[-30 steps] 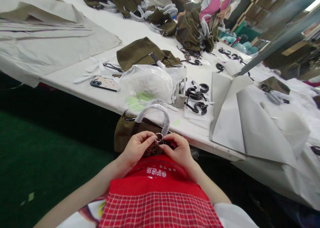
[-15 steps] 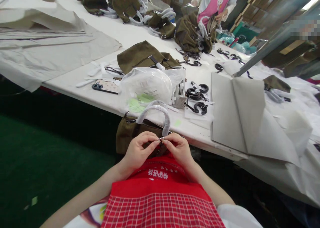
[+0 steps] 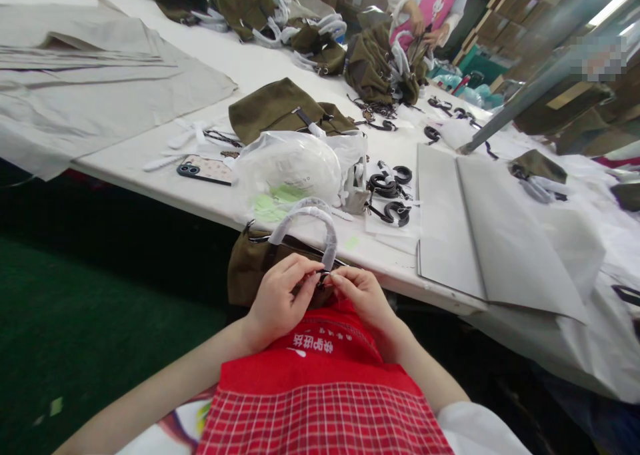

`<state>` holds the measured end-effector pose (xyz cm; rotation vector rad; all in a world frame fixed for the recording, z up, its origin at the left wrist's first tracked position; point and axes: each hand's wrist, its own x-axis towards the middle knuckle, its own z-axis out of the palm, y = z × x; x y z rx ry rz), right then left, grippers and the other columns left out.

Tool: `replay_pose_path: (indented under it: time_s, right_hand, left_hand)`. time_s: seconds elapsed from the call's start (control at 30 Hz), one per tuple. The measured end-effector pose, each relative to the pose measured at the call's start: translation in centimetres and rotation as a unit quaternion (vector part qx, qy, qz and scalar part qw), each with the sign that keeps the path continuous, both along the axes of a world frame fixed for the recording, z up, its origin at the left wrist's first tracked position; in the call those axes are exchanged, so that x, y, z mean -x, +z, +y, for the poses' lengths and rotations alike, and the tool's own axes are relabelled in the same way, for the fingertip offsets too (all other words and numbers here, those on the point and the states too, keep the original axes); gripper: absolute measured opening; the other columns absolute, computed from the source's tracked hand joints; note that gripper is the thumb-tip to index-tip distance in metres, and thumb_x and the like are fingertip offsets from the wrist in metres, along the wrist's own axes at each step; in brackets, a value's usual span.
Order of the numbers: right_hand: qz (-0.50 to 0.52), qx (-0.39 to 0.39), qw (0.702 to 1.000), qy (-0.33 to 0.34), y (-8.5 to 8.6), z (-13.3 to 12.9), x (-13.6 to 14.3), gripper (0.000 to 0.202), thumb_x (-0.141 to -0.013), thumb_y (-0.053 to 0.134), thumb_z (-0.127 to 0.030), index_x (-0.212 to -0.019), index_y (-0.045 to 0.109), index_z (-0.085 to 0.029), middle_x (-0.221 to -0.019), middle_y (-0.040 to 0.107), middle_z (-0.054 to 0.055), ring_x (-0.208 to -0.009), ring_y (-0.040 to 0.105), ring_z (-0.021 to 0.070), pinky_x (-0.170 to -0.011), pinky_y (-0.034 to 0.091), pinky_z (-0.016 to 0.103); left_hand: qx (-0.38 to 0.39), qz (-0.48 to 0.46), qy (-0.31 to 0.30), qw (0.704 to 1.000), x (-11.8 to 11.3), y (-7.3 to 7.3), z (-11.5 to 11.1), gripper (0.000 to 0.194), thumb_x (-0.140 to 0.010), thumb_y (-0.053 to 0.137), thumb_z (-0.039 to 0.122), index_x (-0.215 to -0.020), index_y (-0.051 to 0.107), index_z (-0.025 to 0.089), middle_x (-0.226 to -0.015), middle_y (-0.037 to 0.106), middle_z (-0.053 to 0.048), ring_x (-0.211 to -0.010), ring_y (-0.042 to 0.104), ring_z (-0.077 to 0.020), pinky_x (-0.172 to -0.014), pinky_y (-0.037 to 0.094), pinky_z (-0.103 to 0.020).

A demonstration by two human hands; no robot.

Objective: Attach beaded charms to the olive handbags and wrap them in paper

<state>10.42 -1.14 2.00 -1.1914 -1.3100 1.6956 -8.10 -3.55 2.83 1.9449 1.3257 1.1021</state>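
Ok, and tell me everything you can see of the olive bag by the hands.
The olive bag looks like canvas, with a shiny metallic line along its top. A looped handle wrapped in whitish film arches upward. The bag is roughly upright at the near edge of the white table; what supports it is hidden. In front of it, the left hand and right hand pinch a small shiny fitting; I can't tell whether that joins the bag.

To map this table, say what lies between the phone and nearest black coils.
In the head view: a translucent plastic bag, then a small greyish item.
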Motion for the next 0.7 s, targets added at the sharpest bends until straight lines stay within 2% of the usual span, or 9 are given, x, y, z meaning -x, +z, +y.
replay_pose_path:
  time_s: [0.13,0.2,0.27,0.33,0.4,0.47,0.53,0.63,0.7]
  right_hand:
    - [0.031,0.008,0.999,0.036,0.4,0.4,-0.9,0.027,-0.081,0.068,-0.045,-0.077,0.072,-0.019,-0.069,0.061,0.0,-0.061,0.048,0.0112,-0.06,0.04,0.024]
    - [0.042,-0.01,0.998,0.048,0.4,0.5,-1.1,0.028,-0.081,0.068,-0.047,-0.076,0.071,-0.019,-0.073,0.061,0.001,-0.067,0.051,0.0124,-0.066,0.043,0.025]
    - [0.066,0.012,0.996,0.057,0.1,0.3,-1.2,0.031,-0.083,0.066,-0.05,-0.078,0.068,-0.019,-0.067,0.059,0.0,-0.062,0.05,0.0116,-0.062,0.043,0.024]
    - [0.103,0.071,0.989,0.073,-0.3,0.0,-1.1,0.034,-0.085,0.061,-0.053,-0.083,0.065,-0.019,-0.058,0.056,-0.003,-0.05,0.047,0.0097,-0.053,0.04,0.022]
    - [0.143,0.124,0.978,0.083,-0.7,-0.4,-0.9,0.034,-0.086,0.059,-0.055,-0.088,0.06,-0.02,-0.056,0.057,-0.004,-0.045,0.046,0.0092,-0.048,0.038,0.02]
    - [0.177,0.154,0.97,0.068,-1.2,-0.6,-0.7,0.033,-0.085,0.061,-0.053,-0.086,0.057,-0.02,-0.059,0.061,-0.003,-0.047,0.05,0.0097,-0.048,0.039,0.02]
    - [0.202,0.17,0.964,0.037,-1.7,-0.5,-0.6,0.031,-0.085,0.064,-0.049,-0.08,0.056,-0.019,-0.063,0.062,-0.001,-0.051,0.053,0.0096,-0.05,0.04,0.02]
    - [0.218,0.186,0.958,0.005,-2.5,-0.3,-0.9,0.028,-0.084,0.065,-0.043,-0.075,0.055,-0.018,-0.061,0.058,-0.002,-0.051,0.049,0.0088,-0.05,0.037,0.019]
    - [0.227,0.196,0.954,-0.009,-3.0,0.0,-1.1,0.027,-0.084,0.063,-0.041,-0.073,0.054,-0.018,-0.058,0.055,-0.002,-0.049,0.045,0.0089,-0.047,0.033,0.02]
  left_hand:
    - [0.167,-0.099,-0.064,0.979,0.0,1.0,1.2,0.019,-0.087,0.056,0.031,-0.084,0.068,0.018,-0.076,0.069,-0.003,-0.068,0.062,-0.0141,-0.064,0.051,-0.024]
    - [0.26,-0.178,-0.062,0.947,-0.3,1.1,1.3,0.021,-0.084,0.059,0.037,-0.081,0.068,0.017,-0.066,0.066,-0.001,-0.056,0.058,-0.0117,-0.054,0.049,-0.022]
    - [0.332,-0.249,-0.051,0.909,-0.8,1.0,1.2,0.025,-0.081,0.064,0.042,-0.079,0.067,0.017,-0.059,0.063,0.002,-0.049,0.054,-0.0099,-0.048,0.046,-0.021]
    - [0.364,-0.293,-0.026,0.884,-1.3,0.7,0.8,0.028,-0.078,0.068,0.045,-0.078,0.066,0.017,-0.059,0.063,0.002,-0.049,0.054,-0.0094,-0.049,0.047,-0.021]
    - [0.37,-0.307,-0.002,0.877,-1.6,0.0,0.6,0.029,-0.077,0.069,0.045,-0.079,0.067,0.017,-0.063,0.065,0.001,-0.052,0.056,-0.0097,-0.052,0.049,-0.021]
    - [0.356,-0.285,0.003,0.89,-1.5,-1.0,0.8,0.029,-0.079,0.067,0.046,-0.081,0.067,0.016,-0.067,0.067,0.0,-0.056,0.058,-0.0109,-0.055,0.05,-0.022]
    - [0.315,-0.223,0.008,0.923,-1.2,-2.1,1.6,0.032,-0.083,0.061,0.047,-0.085,0.067,0.016,-0.074,0.069,-0.003,-0.06,0.061,-0.013,-0.058,0.052,-0.024]
    - [0.22,-0.089,0.053,0.97,-0.6,-3.5,4.0,0.034,-0.087,0.055,0.046,-0.095,0.067,0.015,-0.084,0.07,-0.006,-0.066,0.063,-0.0157,-0.063,0.052,-0.027]
    - [0.181,0.008,0.066,0.981,-0.6,-4.1,6.0,0.035,-0.083,0.06,0.044,-0.101,0.066,0.014,-0.085,0.07,-0.007,-0.065,0.063,-0.0165,-0.064,0.05,-0.028]
